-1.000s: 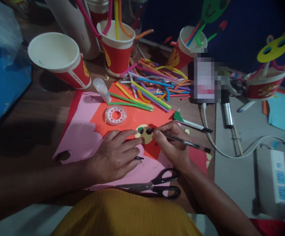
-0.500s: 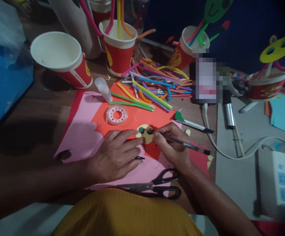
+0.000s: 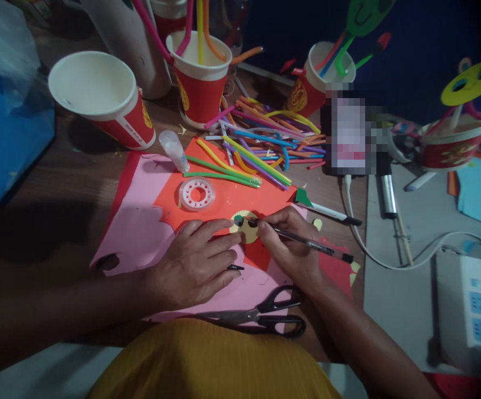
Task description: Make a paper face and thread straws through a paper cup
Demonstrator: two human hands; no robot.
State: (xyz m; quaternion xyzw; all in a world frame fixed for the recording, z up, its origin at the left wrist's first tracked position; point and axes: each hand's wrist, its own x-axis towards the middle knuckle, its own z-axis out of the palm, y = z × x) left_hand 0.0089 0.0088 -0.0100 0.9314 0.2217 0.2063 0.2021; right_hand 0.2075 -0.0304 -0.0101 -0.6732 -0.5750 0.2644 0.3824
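Observation:
My right hand (image 3: 292,244) is closed on a dark pen (image 3: 307,240), its tip at a round yellow paper face (image 3: 245,234) with two dark eye spots. My left hand (image 3: 196,263) lies flat with fingers spread, fingertips on the left edge of the face. A small black tip of something pokes out from under it. Beneath are orange paper (image 3: 224,195) and pink paper (image 3: 134,233). Black-handled scissors (image 3: 257,317) lie near my body. Above my left hand is a tape roll (image 3: 198,194).
Colourful straws (image 3: 265,136) lie behind the papers, beside a small clear bottle (image 3: 173,149). Red-and-white cups (image 3: 103,105) stand at the back. A white marker (image 3: 329,213), a phone (image 3: 349,136) with its cable and a power strip (image 3: 465,307) are to the right.
Both hands keep almost the same places. The pen's rear end has shifted very slightly, and the view has moved a little.

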